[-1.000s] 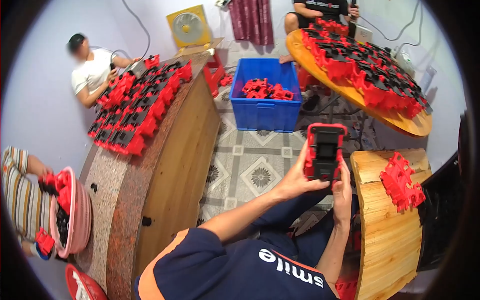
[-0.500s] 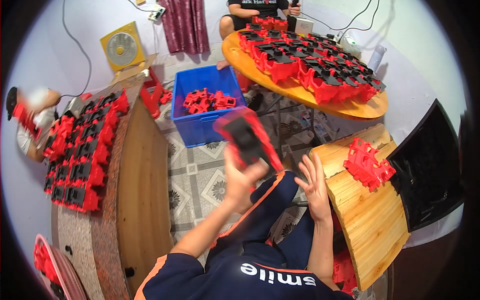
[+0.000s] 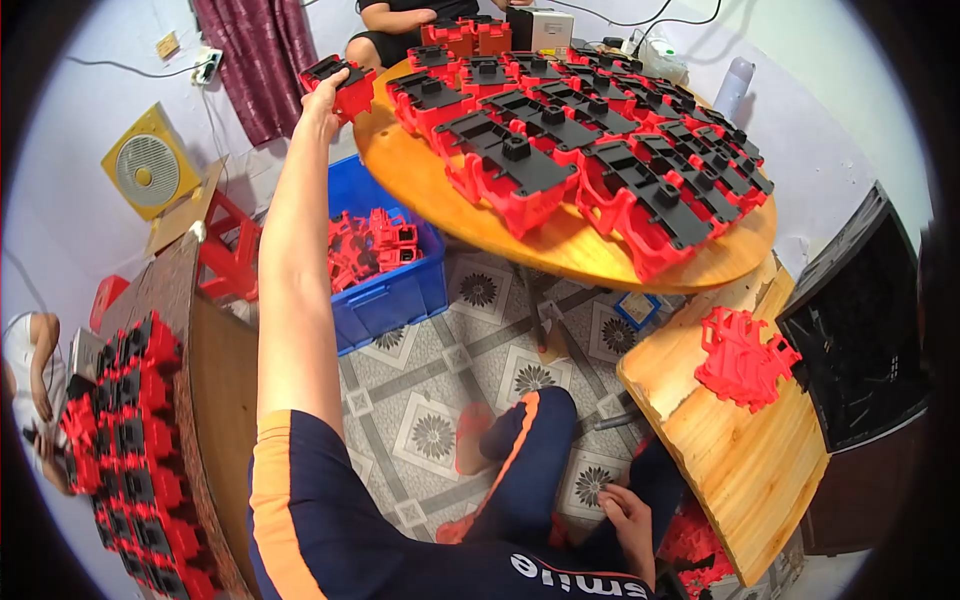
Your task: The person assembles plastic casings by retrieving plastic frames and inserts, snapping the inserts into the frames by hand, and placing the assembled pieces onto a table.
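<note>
Stretched far forward, my left hand (image 3: 322, 108) grips a red plastic housing with a black top (image 3: 350, 92), held at the left edge of the round wooden table (image 3: 390, 135). Rows of similar red-and-black housings (image 3: 515, 160) cover much of that table. My right hand (image 3: 628, 515) rests low near my thigh, fingers loosely bent and apart, with nothing visible in it. A single red plastic part (image 3: 745, 358) lies on the wooden board (image 3: 730, 470) to my right.
Below the table's left side, a blue crate (image 3: 390, 300) holds red parts. More red-and-black housings (image 3: 135, 460) fill a side table at left, beside a co-worker (image 3: 35, 370). Another person (image 3: 400, 40) sits behind the round table. A black tray (image 3: 860, 330) stands at right.
My left hand has carried the housing from in front of me forward and left to the round table's edge. My right hand has dropped from beside the board towards my thigh.
</note>
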`<state>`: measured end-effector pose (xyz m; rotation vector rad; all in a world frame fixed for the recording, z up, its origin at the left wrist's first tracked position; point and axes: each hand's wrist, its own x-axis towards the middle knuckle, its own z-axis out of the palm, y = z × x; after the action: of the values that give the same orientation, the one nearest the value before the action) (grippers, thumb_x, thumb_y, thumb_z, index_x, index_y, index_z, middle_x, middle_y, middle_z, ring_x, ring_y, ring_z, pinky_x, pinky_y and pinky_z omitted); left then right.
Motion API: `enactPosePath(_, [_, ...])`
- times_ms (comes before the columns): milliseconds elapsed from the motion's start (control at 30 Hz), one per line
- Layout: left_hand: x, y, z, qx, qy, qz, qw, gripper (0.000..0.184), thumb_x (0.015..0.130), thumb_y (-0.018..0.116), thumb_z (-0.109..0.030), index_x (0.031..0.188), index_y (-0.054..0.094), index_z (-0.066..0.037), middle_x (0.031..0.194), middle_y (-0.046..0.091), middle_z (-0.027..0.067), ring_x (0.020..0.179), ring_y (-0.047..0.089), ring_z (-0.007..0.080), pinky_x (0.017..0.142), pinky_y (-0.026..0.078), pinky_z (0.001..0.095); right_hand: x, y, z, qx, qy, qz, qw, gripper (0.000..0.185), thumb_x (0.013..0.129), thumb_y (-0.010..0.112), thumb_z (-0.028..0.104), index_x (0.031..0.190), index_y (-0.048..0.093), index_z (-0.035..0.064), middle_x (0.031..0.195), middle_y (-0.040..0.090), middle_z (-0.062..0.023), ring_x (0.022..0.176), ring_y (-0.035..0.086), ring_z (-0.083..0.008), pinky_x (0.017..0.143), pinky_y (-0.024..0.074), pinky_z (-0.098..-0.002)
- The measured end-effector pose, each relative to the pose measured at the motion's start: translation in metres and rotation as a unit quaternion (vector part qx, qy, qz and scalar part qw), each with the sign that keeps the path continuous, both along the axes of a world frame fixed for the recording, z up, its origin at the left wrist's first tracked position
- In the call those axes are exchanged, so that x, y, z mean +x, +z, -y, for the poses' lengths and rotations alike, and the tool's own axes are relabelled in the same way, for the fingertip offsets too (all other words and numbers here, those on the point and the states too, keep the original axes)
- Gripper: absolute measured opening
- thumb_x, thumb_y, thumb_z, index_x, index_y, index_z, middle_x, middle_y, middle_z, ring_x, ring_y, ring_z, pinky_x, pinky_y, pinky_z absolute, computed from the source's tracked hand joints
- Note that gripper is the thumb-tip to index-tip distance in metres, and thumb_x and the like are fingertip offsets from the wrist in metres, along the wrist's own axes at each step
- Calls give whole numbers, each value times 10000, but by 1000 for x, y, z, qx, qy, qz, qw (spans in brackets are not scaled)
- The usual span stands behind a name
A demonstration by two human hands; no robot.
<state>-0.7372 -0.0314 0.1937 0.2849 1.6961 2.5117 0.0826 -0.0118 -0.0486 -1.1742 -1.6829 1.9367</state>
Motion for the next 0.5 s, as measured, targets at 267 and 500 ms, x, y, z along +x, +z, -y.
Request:
enactPosePath(267, [1,11,-68,-117,-105,108,982,522,806,735,-465,1177,622,-114,1072,671,92,981,638,260,874,528,454,10,-24,-17,-9,-85,81,993,325,920,607,24,1237,578,-44,1069,693,-131,980,660,-179,884,515,-291])
enactPosePath(500, [-59,-40,-27,-39,17,-53,998,866,732,763,-611,1290,494,-6,1072,607,159,824,626,272,664,539,403,5,-5,-14,107,20,156,982,305,920,631,108,1197,632,-17,1084,697,-102,1013,639,-149,888,497,-286])
